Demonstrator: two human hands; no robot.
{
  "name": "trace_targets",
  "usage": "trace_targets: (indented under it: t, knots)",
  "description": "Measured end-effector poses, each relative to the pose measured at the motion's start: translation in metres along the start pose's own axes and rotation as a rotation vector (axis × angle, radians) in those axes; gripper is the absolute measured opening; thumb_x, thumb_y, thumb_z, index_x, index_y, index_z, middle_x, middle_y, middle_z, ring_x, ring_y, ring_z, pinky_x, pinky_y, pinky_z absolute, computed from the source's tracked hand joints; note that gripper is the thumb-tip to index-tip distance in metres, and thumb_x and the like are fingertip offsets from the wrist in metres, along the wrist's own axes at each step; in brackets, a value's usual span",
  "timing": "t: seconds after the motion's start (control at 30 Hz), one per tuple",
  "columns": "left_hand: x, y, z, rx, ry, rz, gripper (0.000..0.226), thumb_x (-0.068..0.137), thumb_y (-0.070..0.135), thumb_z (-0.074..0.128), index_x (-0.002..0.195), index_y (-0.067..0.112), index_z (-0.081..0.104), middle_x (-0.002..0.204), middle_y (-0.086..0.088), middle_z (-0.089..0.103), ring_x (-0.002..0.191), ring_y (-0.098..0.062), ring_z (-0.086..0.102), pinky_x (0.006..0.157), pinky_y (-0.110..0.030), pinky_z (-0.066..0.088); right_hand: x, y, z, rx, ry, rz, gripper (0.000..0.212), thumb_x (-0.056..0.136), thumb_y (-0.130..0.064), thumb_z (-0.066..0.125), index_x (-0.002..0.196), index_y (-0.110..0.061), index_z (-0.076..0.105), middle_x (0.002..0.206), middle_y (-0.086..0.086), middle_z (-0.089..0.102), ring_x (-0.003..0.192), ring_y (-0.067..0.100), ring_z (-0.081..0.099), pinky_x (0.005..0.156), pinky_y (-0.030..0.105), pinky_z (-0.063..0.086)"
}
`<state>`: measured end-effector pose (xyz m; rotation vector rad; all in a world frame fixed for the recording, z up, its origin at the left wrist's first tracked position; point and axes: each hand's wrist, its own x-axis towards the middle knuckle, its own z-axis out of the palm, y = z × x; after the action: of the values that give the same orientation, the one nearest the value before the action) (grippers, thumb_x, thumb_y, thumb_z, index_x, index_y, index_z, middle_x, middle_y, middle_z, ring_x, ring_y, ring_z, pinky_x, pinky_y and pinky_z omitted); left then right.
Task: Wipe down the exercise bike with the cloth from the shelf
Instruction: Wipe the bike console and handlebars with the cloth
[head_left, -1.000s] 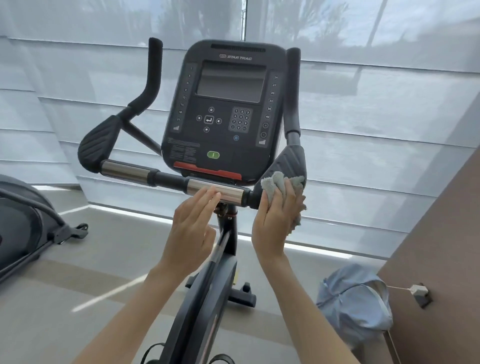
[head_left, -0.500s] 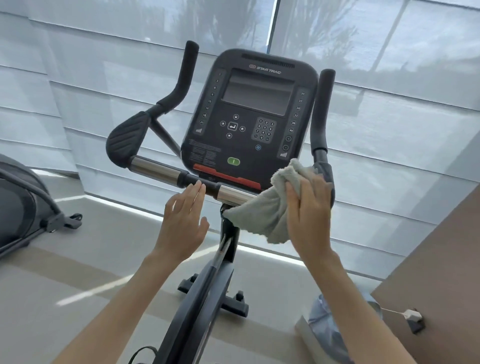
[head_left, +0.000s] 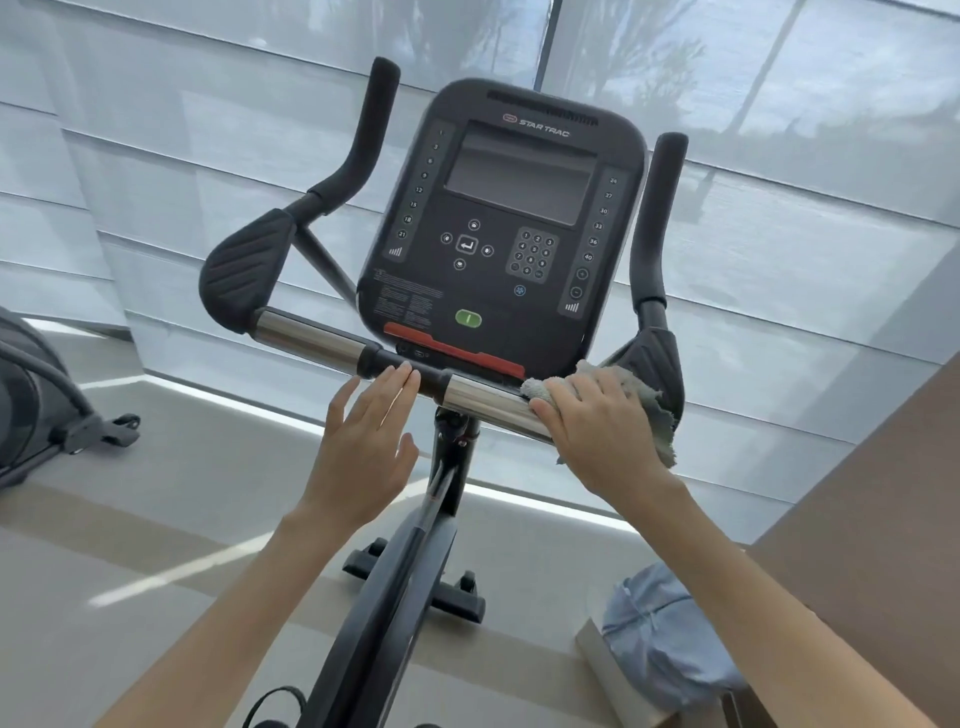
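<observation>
The exercise bike's black console (head_left: 501, 228) stands in the middle of the head view, above a chrome crossbar (head_left: 483, 402) with black handlebars on both sides. My right hand (head_left: 597, 426) presses a grey cloth (head_left: 652, 410) onto the right end of the crossbar, beside the right elbow pad (head_left: 654, 364). My left hand (head_left: 363, 447) is flat with fingers apart, its fingertips touching the black middle joint of the bar. It holds nothing.
Another exercise machine (head_left: 36, 395) stands at the left edge. A bundled light-blue bag (head_left: 670, 639) sits on a box at the lower right, next to a brown wall (head_left: 883, 519). Shaded windows fill the background behind the bike.
My right hand has brought the cloth down from the right elbow pad onto the chrome crossbar. My left hand stays near the middle of the bar. The view has shifted left.
</observation>
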<state>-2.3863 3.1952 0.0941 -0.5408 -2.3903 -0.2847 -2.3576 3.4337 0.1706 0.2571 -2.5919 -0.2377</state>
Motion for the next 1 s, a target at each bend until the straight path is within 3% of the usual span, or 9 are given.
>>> trace_targets:
  t: [0.07, 0.17, 0.27, 0.37, 0.47, 0.6, 0.8, 0.9, 1.0]
  knots:
    - [0.000, 0.001, 0.001, 0.001, 0.027, 0.006, 0.057, 0.081, 0.021, 0.052, 0.135, 0.002, 0.048, 0.141, -0.014, 0.048, 0.132, -0.027, 0.043, 0.112, -0.049, 0.021, 0.005, -0.005, 0.004, 0.009, 0.101, -0.034, 0.046, 0.098, -0.036, 0.028, 0.082, -0.011, 0.063, 0.074, 0.008, 0.063, 0.076, 0.032, 0.062, 0.068, 0.040, 0.049]
    - [0.000, 0.002, 0.002, 0.013, 0.048, 0.008, 0.057, 0.081, 0.023, 0.053, 0.134, 0.002, 0.050, 0.141, -0.014, 0.048, 0.132, -0.027, 0.043, 0.112, -0.052, 0.020, 0.019, -0.019, 0.002, 0.048, 0.038, -0.060, 0.025, 0.097, -0.025, 0.046, 0.086, -0.011, 0.064, 0.068, 0.005, 0.058, 0.057, 0.026, 0.055, 0.053, 0.032, 0.044]
    - [0.002, 0.001, 0.002, 0.032, 0.079, 0.018, 0.054, 0.080, 0.023, 0.053, 0.131, 0.003, 0.053, 0.138, -0.014, 0.051, 0.130, -0.026, 0.046, 0.111, -0.054, 0.018, 0.043, -0.028, 0.004, 0.175, -0.137, -0.128, 0.025, 0.101, -0.027, 0.037, 0.111, -0.019, 0.058, 0.082, 0.002, 0.055, 0.072, 0.024, 0.056, 0.058, 0.034, 0.048]
    - [0.002, 0.001, 0.001, 0.022, 0.096, 0.009, 0.050, 0.085, 0.024, 0.045, 0.129, 0.004, 0.055, 0.137, -0.012, 0.053, 0.128, -0.025, 0.049, 0.111, -0.055, 0.016, 0.071, -0.041, 0.003, 0.333, -0.340, -0.096, 0.038, 0.101, -0.040, 0.023, 0.101, -0.022, 0.056, 0.089, 0.000, 0.055, 0.089, 0.026, 0.058, 0.072, 0.036, 0.041]
    - [0.002, 0.001, 0.000, -0.005, 0.092, -0.009, 0.052, 0.086, 0.025, 0.037, 0.130, 0.004, 0.055, 0.137, -0.011, 0.053, 0.128, -0.025, 0.049, 0.111, -0.057, 0.016, 0.091, -0.058, 0.001, 0.432, -0.439, -0.195, 0.039, 0.102, -0.036, 0.023, 0.125, -0.030, 0.053, 0.117, 0.001, 0.060, 0.107, 0.023, 0.053, 0.084, 0.039, 0.037]
    - [0.003, 0.005, 0.000, 0.020, 0.081, -0.033, 0.051, 0.086, 0.024, 0.038, 0.130, 0.005, 0.055, 0.137, -0.011, 0.053, 0.128, -0.024, 0.049, 0.111, -0.059, 0.018, 0.091, -0.045, -0.001, 0.572, -0.564, -0.163, 0.041, 0.100, -0.047, 0.021, 0.137, -0.043, 0.039, 0.137, -0.004, 0.052, 0.122, 0.020, 0.047, 0.098, 0.035, 0.033]
    - [0.003, 0.007, -0.002, 0.034, 0.089, -0.038, 0.053, 0.078, 0.020, 0.053, 0.128, 0.004, 0.057, 0.134, -0.011, 0.056, 0.126, -0.024, 0.052, 0.109, -0.061, 0.017, 0.053, 0.001, -0.012, 0.421, -0.563, -0.297, 0.041, 0.098, -0.052, 0.019, 0.139, -0.054, 0.018, 0.136, -0.019, 0.043, 0.119, 0.014, 0.044, 0.100, 0.037, 0.036]
    - [0.004, 0.004, -0.004, 0.010, 0.105, -0.033, 0.052, 0.077, 0.019, 0.054, 0.127, 0.005, 0.057, 0.133, -0.010, 0.057, 0.125, -0.023, 0.053, 0.110, -0.060, 0.015, 0.036, 0.012, -0.013, 0.256, -0.487, -0.400, 0.048, 0.097, -0.053, 0.018, 0.144, -0.049, 0.008, 0.151, -0.009, 0.025, 0.120, 0.019, 0.044, 0.099, 0.036, 0.039]
    - [0.005, 0.002, -0.004, -0.015, 0.112, -0.028, 0.053, 0.076, 0.018, 0.055, 0.127, 0.007, 0.057, 0.133, -0.009, 0.057, 0.125, -0.023, 0.052, 0.111, -0.058, 0.010, 0.028, 0.004, -0.014, 0.073, -0.302, -0.553, 0.053, 0.099, -0.049, 0.013, 0.149, -0.031, 0.016, 0.155, 0.003, 0.020, 0.109, 0.027, 0.048, 0.091, 0.039, 0.045]
